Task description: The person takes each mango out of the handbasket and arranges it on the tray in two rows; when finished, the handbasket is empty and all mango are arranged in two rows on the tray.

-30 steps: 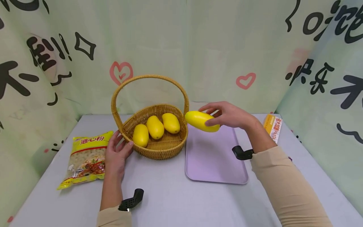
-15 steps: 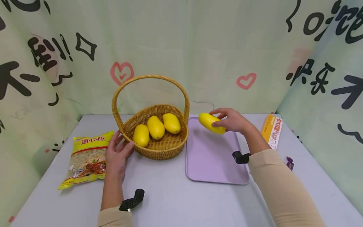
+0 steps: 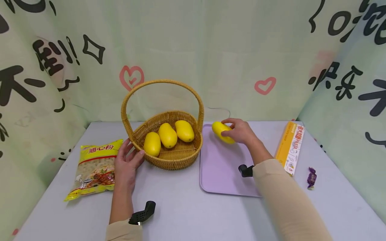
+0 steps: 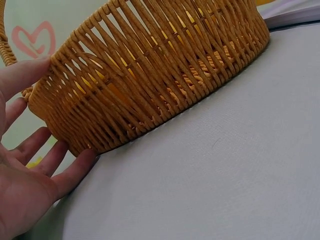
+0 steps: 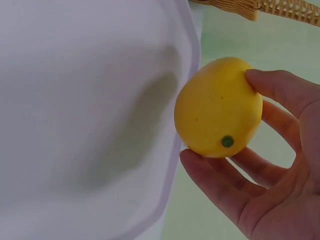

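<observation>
In the head view, my right hand (image 3: 239,130) pinches a yellow mango (image 3: 222,131) over the far end of a lilac tray (image 3: 224,170). The right wrist view shows thumb and fingers on opposite sides of the mango (image 5: 220,107), its green stem dot facing the camera; its shadow falls on the tray (image 5: 100,130). My left hand (image 3: 128,165) rests against the left side of a wicker basket (image 3: 172,163) with a tall arched handle. Up close, its spread fingers touch the basket's woven wall (image 4: 150,75) from outside, thumb near the rim. Several mangoes (image 3: 168,135) lie inside the basket.
A yellow bag of macaroni (image 3: 96,169) lies left of the basket, beside my left forearm. At the right, past my right forearm, are an orange and white pasta box (image 3: 291,147) and a purple wrapped candy (image 3: 312,178). A printed curtain (image 3: 229,60) stands behind the table.
My right hand has carried the mango from beside the basket's right edge rightward, then lower over the tray. The left hand and the basket have stayed in place.
</observation>
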{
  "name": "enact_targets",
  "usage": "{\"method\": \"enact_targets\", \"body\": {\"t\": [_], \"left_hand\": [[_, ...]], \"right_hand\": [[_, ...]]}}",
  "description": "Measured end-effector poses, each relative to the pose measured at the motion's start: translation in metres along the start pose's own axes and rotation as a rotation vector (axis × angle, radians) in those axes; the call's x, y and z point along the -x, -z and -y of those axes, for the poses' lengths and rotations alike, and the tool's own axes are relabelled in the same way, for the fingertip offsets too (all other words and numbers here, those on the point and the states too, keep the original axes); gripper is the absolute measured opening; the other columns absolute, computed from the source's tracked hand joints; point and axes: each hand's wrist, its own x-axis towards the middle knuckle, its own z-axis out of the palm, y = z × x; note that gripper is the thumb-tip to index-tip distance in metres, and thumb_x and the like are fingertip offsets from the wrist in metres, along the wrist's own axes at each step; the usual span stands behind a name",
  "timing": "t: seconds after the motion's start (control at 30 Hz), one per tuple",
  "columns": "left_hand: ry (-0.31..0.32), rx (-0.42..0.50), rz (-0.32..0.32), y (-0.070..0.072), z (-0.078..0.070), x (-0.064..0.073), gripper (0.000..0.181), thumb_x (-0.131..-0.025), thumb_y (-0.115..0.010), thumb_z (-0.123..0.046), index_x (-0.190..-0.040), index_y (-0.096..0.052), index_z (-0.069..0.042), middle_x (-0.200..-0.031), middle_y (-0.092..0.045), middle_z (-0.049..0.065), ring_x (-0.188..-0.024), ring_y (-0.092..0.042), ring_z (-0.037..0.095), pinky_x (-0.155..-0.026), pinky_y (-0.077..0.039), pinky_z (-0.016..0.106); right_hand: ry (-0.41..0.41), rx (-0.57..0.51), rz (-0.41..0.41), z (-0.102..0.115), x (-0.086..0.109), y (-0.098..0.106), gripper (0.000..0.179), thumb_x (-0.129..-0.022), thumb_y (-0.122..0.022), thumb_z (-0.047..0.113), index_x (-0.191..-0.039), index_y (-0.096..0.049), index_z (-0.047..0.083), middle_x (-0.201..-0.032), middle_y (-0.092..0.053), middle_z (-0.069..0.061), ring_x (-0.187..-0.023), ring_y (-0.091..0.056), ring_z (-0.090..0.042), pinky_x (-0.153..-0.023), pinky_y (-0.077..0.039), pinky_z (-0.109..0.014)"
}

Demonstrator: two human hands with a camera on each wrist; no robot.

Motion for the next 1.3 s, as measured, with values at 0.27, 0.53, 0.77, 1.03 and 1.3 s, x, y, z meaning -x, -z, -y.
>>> {"method": "enact_targets", "body": {"t": [0.27, 0.53, 0.77, 1.03, 1.3], "left_hand": [[0.004, -0.008, 0.000, 0.001, -0.001, 0.000, 0.076, -0.097, -0.072, -0.009, -0.161, -0.036, -0.033, -0.165, -0.036, 0.001, -0.145, -0.046, 0.021, -0.097, -0.056, 0.018], [0.003, -0.001, 0.003, 0.000, 0.001, -0.001, 0.077, -0.097, -0.072, -0.008, -0.161, -0.036, -0.032, -0.165, -0.036, 0.002, -0.145, -0.046, 0.021, -0.097, -0.056, 0.018], [0.001, -0.011, -0.002, 0.000, 0.001, -0.001, 0.077, -0.097, -0.072, -0.009, -0.161, -0.036, -0.031, -0.165, -0.037, 0.001, -0.145, -0.046, 0.021, -0.096, -0.056, 0.018], [-0.010, -0.016, -0.006, 0.005, -0.002, -0.001, 0.076, -0.097, -0.072, -0.010, -0.161, -0.035, -0.031, -0.165, -0.036, 0.002, -0.146, -0.045, 0.022, -0.096, -0.056, 0.016], [-0.013, -0.004, 0.011, 0.003, 0.001, -0.003, 0.076, -0.096, -0.073, -0.009, -0.160, -0.038, -0.030, -0.164, -0.038, 0.003, -0.145, -0.046, 0.021, -0.097, -0.056, 0.018]], "right_hand": [[0.026, 0.099, -0.056, 0.002, -0.006, -0.018, 0.054, -0.096, -0.067, 0.023, -0.148, -0.056, 0.011, -0.144, -0.056, -0.025, -0.126, -0.052, -0.041, -0.114, -0.045, -0.056], [0.031, 0.124, -0.106, 0.000, -0.010, -0.031, 0.055, -0.096, -0.069, 0.028, -0.147, -0.056, 0.012, -0.142, -0.048, -0.030, -0.123, -0.050, -0.044, -0.112, -0.046, -0.057], [0.056, 0.039, -0.017, 0.004, -0.011, -0.032, 0.053, -0.097, -0.061, 0.027, -0.148, -0.057, 0.013, -0.148, -0.046, -0.029, -0.133, -0.047, -0.044, -0.112, -0.046, -0.056], [0.054, -0.054, -0.017, 0.013, -0.015, -0.044, 0.054, -0.095, -0.069, 0.027, -0.146, -0.058, 0.012, -0.155, -0.038, -0.030, -0.142, -0.041, -0.046, -0.118, -0.042, -0.057], [0.042, -0.106, -0.075, 0.011, -0.013, -0.052, 0.057, -0.094, -0.072, 0.031, -0.146, -0.058, 0.013, -0.152, -0.039, -0.030, -0.139, -0.041, -0.048, -0.117, -0.039, -0.060]]}}
